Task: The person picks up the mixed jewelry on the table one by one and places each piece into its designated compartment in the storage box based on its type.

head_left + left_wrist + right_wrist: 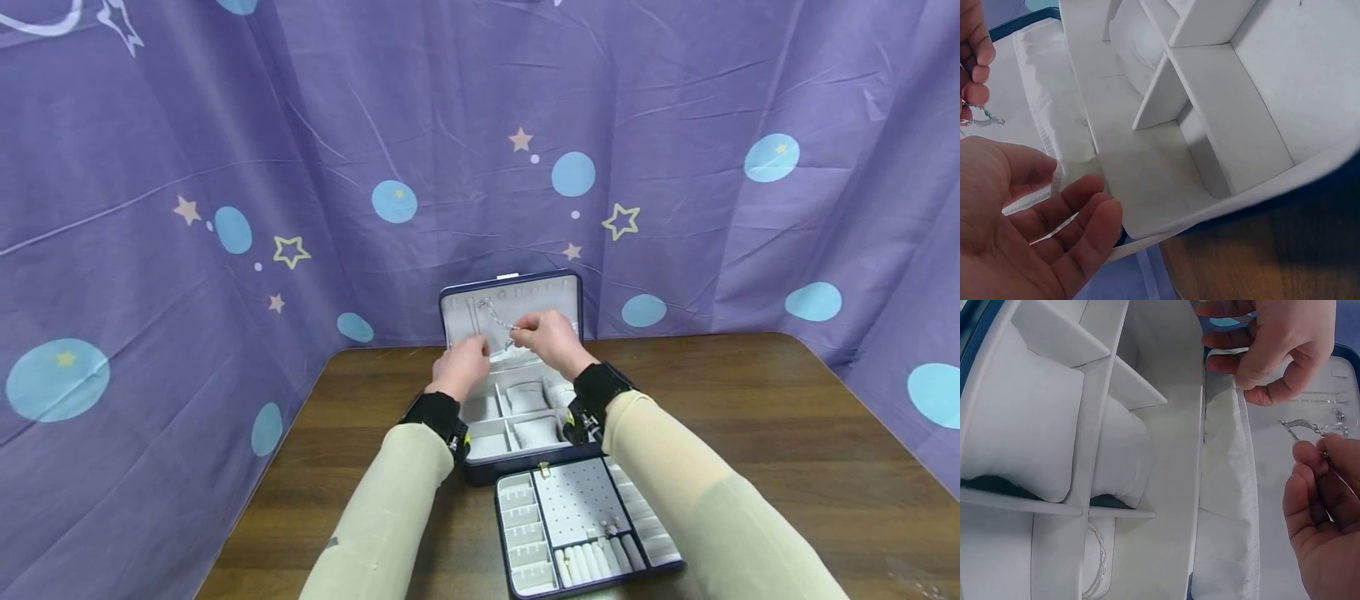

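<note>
My right hand (551, 340) pinches a silver bracelet (1300, 424) of curved links between thumb and fingertips, in front of the raised lid (536, 293) of a dark blue jewelry box. In the head view one end of it reaches up and left toward the lid's hooks. My left hand (1035, 212) is at the white gathered pocket (1225, 487) on the lid's lower part, its thumb and fingers holding the pocket's edge. Below both hands lies the box's divided base (491, 446), with white cushions (1029, 419) in some compartments and a bangle (1099, 562) in another.
On the wooden table (360, 483), nearer me, lies a removed tray (581, 496) with small slots, a perforated panel and ring rolls. Earrings or rings (611, 527) sit near its rolls. Thin necklaces (1319, 400) hang inside the lid. A purple curtain (465, 125) stands behind the box.
</note>
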Action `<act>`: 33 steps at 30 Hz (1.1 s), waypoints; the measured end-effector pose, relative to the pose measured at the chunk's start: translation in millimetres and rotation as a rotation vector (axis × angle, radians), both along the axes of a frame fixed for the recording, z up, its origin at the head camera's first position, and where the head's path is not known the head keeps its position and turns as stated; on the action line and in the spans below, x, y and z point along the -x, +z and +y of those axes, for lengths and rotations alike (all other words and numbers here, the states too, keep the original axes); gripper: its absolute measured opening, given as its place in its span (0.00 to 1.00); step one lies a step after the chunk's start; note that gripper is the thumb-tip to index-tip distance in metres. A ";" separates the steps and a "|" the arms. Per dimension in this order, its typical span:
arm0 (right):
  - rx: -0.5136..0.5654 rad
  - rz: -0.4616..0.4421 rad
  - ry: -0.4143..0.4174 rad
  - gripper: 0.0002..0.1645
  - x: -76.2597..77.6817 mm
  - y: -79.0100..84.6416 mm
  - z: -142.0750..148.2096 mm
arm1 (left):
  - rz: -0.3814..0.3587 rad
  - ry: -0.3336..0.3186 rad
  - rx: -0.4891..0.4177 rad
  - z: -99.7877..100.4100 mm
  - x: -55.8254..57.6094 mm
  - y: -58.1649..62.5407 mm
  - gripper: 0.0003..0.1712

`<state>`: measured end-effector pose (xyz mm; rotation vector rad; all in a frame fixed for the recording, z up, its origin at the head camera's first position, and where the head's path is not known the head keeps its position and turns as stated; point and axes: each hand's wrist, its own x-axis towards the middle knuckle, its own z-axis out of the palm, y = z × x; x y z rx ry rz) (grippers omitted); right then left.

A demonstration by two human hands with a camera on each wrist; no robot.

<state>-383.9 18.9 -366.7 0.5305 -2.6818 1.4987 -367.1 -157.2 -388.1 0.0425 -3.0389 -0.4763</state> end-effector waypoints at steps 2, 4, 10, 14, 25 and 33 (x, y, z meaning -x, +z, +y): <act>0.010 0.001 -0.008 0.12 -0.4 -0.1 -1.4 | 0.002 -0.005 -0.001 0.0 -1.3 0.8 0.04; 0.020 0.010 -0.016 0.13 -0.1 -0.8 -2.4 | -0.001 -0.010 0.001 0.2 -2.1 1.4 0.04; 0.019 0.072 -0.060 0.12 2.7 -3.3 -5.8 | -0.011 -0.016 0.012 -0.4 -0.4 0.8 0.03; -0.005 0.098 -0.085 0.11 3.6 -5.8 -7.8 | -0.016 -0.019 0.015 -0.9 -0.4 0.2 0.03; -0.055 0.213 -0.144 0.09 9.5 -17.6 -14.9 | -0.015 -0.030 0.024 -2.1 -0.6 0.1 0.04; -0.180 0.230 -0.106 0.11 9.1 -19.5 -17.2 | -0.036 -0.039 0.032 -3.5 0.2 0.7 0.07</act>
